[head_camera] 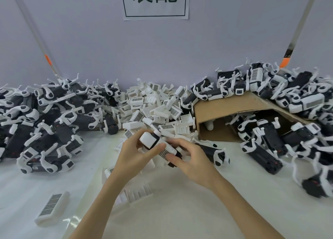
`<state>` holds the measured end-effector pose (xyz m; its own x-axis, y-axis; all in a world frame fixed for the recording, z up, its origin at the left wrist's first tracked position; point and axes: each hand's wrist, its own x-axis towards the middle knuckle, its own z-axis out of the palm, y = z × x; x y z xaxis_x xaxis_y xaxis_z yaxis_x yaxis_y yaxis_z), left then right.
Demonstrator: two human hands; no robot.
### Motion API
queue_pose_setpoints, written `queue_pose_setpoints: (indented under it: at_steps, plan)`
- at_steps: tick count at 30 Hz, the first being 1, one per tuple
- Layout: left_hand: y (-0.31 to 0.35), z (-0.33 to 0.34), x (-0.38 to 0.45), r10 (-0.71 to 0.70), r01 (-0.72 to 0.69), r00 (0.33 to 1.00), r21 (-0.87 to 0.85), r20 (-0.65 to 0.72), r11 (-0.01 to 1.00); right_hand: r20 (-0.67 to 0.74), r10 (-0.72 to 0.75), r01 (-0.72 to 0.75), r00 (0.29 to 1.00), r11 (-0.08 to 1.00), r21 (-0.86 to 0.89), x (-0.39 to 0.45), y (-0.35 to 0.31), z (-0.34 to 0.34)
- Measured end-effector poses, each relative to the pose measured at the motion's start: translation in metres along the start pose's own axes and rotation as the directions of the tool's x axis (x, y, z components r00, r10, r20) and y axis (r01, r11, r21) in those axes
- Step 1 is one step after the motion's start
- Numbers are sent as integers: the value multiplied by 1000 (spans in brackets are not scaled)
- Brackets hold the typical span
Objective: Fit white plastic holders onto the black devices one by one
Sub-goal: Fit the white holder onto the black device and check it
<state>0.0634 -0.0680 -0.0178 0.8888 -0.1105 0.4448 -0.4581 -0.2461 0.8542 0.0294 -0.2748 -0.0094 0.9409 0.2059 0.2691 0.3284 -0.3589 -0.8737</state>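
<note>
Near edge of the bench (180, 211), smooth white top: 1 loose white plastic holder (52, 209) at left, ribbed box shape w/ barcode label, lying flat; another holder (138, 193) beside left forearm, open side up, ribs showing. Mid-bench, both hands raised over the top. Left hand (131, 159) curls round the black device (155, 142), thumb laid along it, gripping the end w/ its white cap. Right hand (194, 161) fingers spread, thumb & forefinger pinching the labelled holder (166, 151) against the device body. Behind: heap of white holders (153, 107) at back-centre. Brown cardboard box (232, 114) on its side, back right, matte, devices inside & on top. Piles of black devices w/ white clips back left (45, 121) & right (288, 116).
</note>
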Motion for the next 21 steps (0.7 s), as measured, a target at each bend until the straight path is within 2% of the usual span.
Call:
queue_pose_setpoints:
  at_steps: [4, 6, 7, 8, 10, 11, 12, 14, 17, 21]
  plan:
    - [1, 0, -1, -18, 17, 997, -24, -73, 1000, 42, 132, -136, 990, 985, 107, 13, -15, -17]
    - [2, 0, -1, -5, -1, 991, -46, -137, 999, 9, 250, -245, 968, 937, 249, 28, -25, -39]
    - [2, 0, 0, 7, -14, 987, -43, -159, 999, -20, 309, -279, 951, 883, 377, 37, -29, -56]
    - [2, -1, 1, 17, -24, 985, -36, -174, 999, -59, 349, -261, 935, 794, 549, 45, -35, -76]
    - [2, -1, 2, 12, -14, 984, -10, -180, 1000, -192, 377, -45, 906, 536, 843, 62, -44, -119]
    - [1, -1, 3, -2, 4, 984, 11, -180, 1000, -249, 389, 59, 887, 439, 897, 69, -46, -138]
    - [0, 0, 3, -14, 21, 984, 40, -176, 999, -264, 398, 100, 878, 388, 916, 73, -45, -152]
    - [-3, 2, 2, -12, 30, 988, 115, -156, 993, -214, 410, 25, 887, 420, 907, 74, -35, -158]
    - [-9, 5, 2, 29, 2, 992, 253, -119, 967, -69, 337, -138, 939, 553, 821, 62, -11, -127]
    - [-16, 9, -1, 96, -71, 995, 475, -28, 877, 106, 299, -243, 948, 470, 849, 44, 17, -72]
